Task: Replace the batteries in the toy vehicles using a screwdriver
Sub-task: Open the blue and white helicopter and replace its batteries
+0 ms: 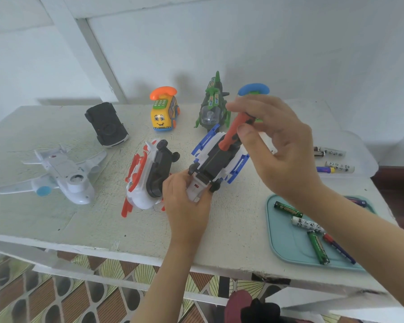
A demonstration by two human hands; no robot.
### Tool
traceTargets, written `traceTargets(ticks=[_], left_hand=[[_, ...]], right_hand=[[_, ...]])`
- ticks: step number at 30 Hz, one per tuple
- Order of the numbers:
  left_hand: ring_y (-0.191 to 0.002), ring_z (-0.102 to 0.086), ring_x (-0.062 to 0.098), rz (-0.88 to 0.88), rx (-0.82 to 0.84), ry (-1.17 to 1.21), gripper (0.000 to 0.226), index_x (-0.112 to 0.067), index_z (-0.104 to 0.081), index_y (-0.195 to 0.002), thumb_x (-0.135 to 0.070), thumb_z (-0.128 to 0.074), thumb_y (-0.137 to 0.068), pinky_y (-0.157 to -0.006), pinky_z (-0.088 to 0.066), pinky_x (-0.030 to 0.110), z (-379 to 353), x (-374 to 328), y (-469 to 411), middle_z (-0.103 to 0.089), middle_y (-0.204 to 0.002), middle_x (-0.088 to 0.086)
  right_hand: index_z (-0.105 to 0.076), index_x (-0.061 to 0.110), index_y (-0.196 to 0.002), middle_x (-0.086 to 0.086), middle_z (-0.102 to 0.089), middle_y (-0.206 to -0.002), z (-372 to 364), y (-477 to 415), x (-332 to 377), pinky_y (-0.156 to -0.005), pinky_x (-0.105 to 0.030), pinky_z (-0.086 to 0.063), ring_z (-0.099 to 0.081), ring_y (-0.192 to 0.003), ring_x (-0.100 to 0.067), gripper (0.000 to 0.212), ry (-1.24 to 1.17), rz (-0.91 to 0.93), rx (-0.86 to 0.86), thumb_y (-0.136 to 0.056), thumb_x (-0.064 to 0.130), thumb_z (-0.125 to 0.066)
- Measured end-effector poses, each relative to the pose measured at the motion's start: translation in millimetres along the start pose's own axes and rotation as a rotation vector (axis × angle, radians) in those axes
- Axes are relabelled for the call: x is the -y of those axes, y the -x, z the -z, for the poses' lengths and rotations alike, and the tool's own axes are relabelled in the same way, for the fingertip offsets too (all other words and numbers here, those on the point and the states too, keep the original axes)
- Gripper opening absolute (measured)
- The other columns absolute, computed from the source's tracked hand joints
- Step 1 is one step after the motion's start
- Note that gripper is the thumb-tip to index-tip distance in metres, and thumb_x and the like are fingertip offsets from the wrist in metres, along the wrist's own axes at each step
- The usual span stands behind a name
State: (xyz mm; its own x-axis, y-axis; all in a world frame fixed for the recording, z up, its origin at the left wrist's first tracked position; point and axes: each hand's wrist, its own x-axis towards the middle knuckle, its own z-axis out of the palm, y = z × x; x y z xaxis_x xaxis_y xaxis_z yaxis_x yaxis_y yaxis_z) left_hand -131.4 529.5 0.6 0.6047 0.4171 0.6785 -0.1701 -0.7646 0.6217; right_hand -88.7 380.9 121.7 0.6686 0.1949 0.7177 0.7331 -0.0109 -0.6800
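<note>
The blue-and-white plastic toy vehicle (pixel 219 157) lies belly-up near the middle of the white painted table (pixel 56 220), its dark underside facing me. My left hand (pixel 187 203) is clamped on its near end, fingers wrapped around the white nose at about 7 o'clock from the toy's centre. My right hand (pixel 278 145) comes in from 3 o'clock and pinches the orange-handled screwdriver (pixel 233 131) between thumb and fingertips; the tool slants down to the left and its lower end meets the dark underside, though I cannot tell whether the tip sits in a screw.

Just beside the toy at 9 o'clock lies a red-and-white plastic toy vehicle (pixel 145 178), also upturned, black base showing. At 12 o'clock stands a green plastic toy helicopter (pixel 211 106); at 11 o'clock, a yellow toy telephone car with an orange handset (pixel 165 110). Farther toward 10 o'clock a black toy car (pixel 106 124) lies overturned, and well apart at 9 o'clock rests a pale white toy aeroplane (pixel 61 173), underside up.

At 4 o'clock a teal plastic tray (pixel 282 238) holds loose cylindrical batteries (pixel 317 248), green, white and blue-red, partly under my right forearm. At 3 o'clock more batteries (pixel 334 159) lie in a clear container (pixel 369 159).
</note>
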Motion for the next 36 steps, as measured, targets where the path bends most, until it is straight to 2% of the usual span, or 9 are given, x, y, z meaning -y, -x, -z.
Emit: traceTargets(ticks=[4, 8, 13, 18, 23, 26, 29, 32, 36], left_hand=[[-0.086, -0.037, 0.003, 0.019, 0.010, 0.005, 0.031, -0.007, -0.055, -0.085, -0.025, -0.075, -0.070, -0.081, -0.031, 0.004, 1, -1, 0, -0.048, -0.088, -0.009], [-0.086, -0.037, 0.005, 0.014, 0.014, -0.006, 0.031, -0.008, -0.055, -0.086, -0.023, -0.076, -0.069, -0.082, -0.030, 0.004, 1, -1, 0, -0.049, -0.089, -0.008], [-0.086, -0.036, 0.004, 0.018, 0.019, -0.009, 0.031, -0.010, -0.054, -0.087, -0.018, -0.077, -0.068, -0.079, -0.033, 0.012, 0, 0, 1, -0.048, -0.089, -0.008], [-0.088, -0.036, 0.003, 0.012, 0.021, 0.010, 0.032, -0.008, -0.055, -0.086, -0.033, -0.071, -0.073, -0.081, -0.032, 0.008, 2, -3, 0, -0.048, -0.090, -0.008], [-0.088, -0.036, 0.003, 0.024, 0.028, 0.026, 0.036, -0.007, -0.055, -0.086, -0.040, -0.063, -0.075, -0.083, -0.029, 0.004, 3, -5, 0, -0.048, -0.089, -0.010], [-0.088, -0.037, 0.003, 0.014, 0.023, 0.023, 0.034, -0.006, -0.056, -0.087, -0.037, -0.064, -0.074, -0.083, -0.028, 0.004, 2, -3, -1, -0.048, -0.090, -0.009], [-0.089, -0.037, 0.003, 0.016, 0.018, 0.029, 0.034, -0.006, -0.056, -0.086, -0.036, -0.064, -0.074, -0.083, -0.029, 0.004, 3, -3, -1, -0.049, -0.090, -0.008], [-0.088, -0.037, 0.003, 0.019, 0.012, 0.022, 0.033, -0.007, -0.055, -0.085, -0.036, -0.067, -0.074, -0.082, -0.030, 0.004, 3, -2, 0, -0.048, -0.089, -0.009], [-0.087, -0.037, 0.004, 0.017, 0.010, 0.017, 0.032, -0.008, -0.055, -0.085, -0.033, -0.069, -0.073, -0.082, -0.029, 0.004, 2, -2, 0, -0.048, -0.088, -0.009]], right_hand=[[-0.070, 0.010, -0.100, -0.012, -0.069, -0.080, 1, -4, 1, -0.084, -0.019, -0.042, -0.059, -0.085, -0.003, 0.017, 0.055, 0.025, -0.047, -0.088, 0.020, -0.065], [-0.071, 0.012, -0.102, 0.006, -0.072, -0.074, -1, -9, 3, -0.090, -0.025, -0.039, -0.062, -0.087, -0.024, 0.016, 0.127, 0.049, -0.064, -0.089, 0.022, -0.065], [-0.062, 0.006, -0.109, -0.005, -0.069, -0.079, -2, -10, 4, -0.083, -0.034, -0.052, -0.070, -0.079, -0.019, 0.018, -0.005, -0.012, 0.039, -0.092, 0.006, -0.058], [-0.065, 0.006, -0.108, -0.009, -0.069, -0.075, -5, -5, 2, -0.103, -0.034, -0.041, -0.060, -0.113, -0.016, 0.022, 0.010, 0.038, 0.082, -0.095, 0.001, -0.049], [-0.075, 0.015, -0.090, -0.011, -0.066, -0.073, -10, 2, 14, -0.078, -0.038, -0.046, -0.059, -0.086, -0.025, 0.015, 0.042, 0.060, -0.086, -0.084, 0.027, -0.069], [-0.074, 0.015, -0.095, -0.005, -0.067, -0.071, -14, 4, 16, -0.081, -0.047, -0.044, -0.060, -0.078, -0.023, 0.015, 0.113, 0.132, -0.105, -0.085, 0.024, -0.070], [-0.070, 0.014, -0.101, 0.007, -0.070, -0.077, -14, 4, 16, -0.095, -0.053, -0.039, -0.062, -0.084, -0.010, 0.015, 0.133, 0.117, -0.098, -0.088, 0.020, -0.064], [-0.069, 0.012, -0.103, 0.013, -0.068, -0.083, -13, 4, 12, -0.105, -0.047, -0.034, -0.062, -0.095, -0.008, 0.019, 0.140, 0.091, -0.056, -0.092, 0.013, -0.054], [-0.071, 0.010, -0.104, 0.001, -0.071, -0.080, -9, 3, 6, -0.101, -0.041, -0.039, -0.058, -0.111, -0.017, 0.026, 0.133, 0.078, -0.036, -0.094, 0.012, -0.046]])
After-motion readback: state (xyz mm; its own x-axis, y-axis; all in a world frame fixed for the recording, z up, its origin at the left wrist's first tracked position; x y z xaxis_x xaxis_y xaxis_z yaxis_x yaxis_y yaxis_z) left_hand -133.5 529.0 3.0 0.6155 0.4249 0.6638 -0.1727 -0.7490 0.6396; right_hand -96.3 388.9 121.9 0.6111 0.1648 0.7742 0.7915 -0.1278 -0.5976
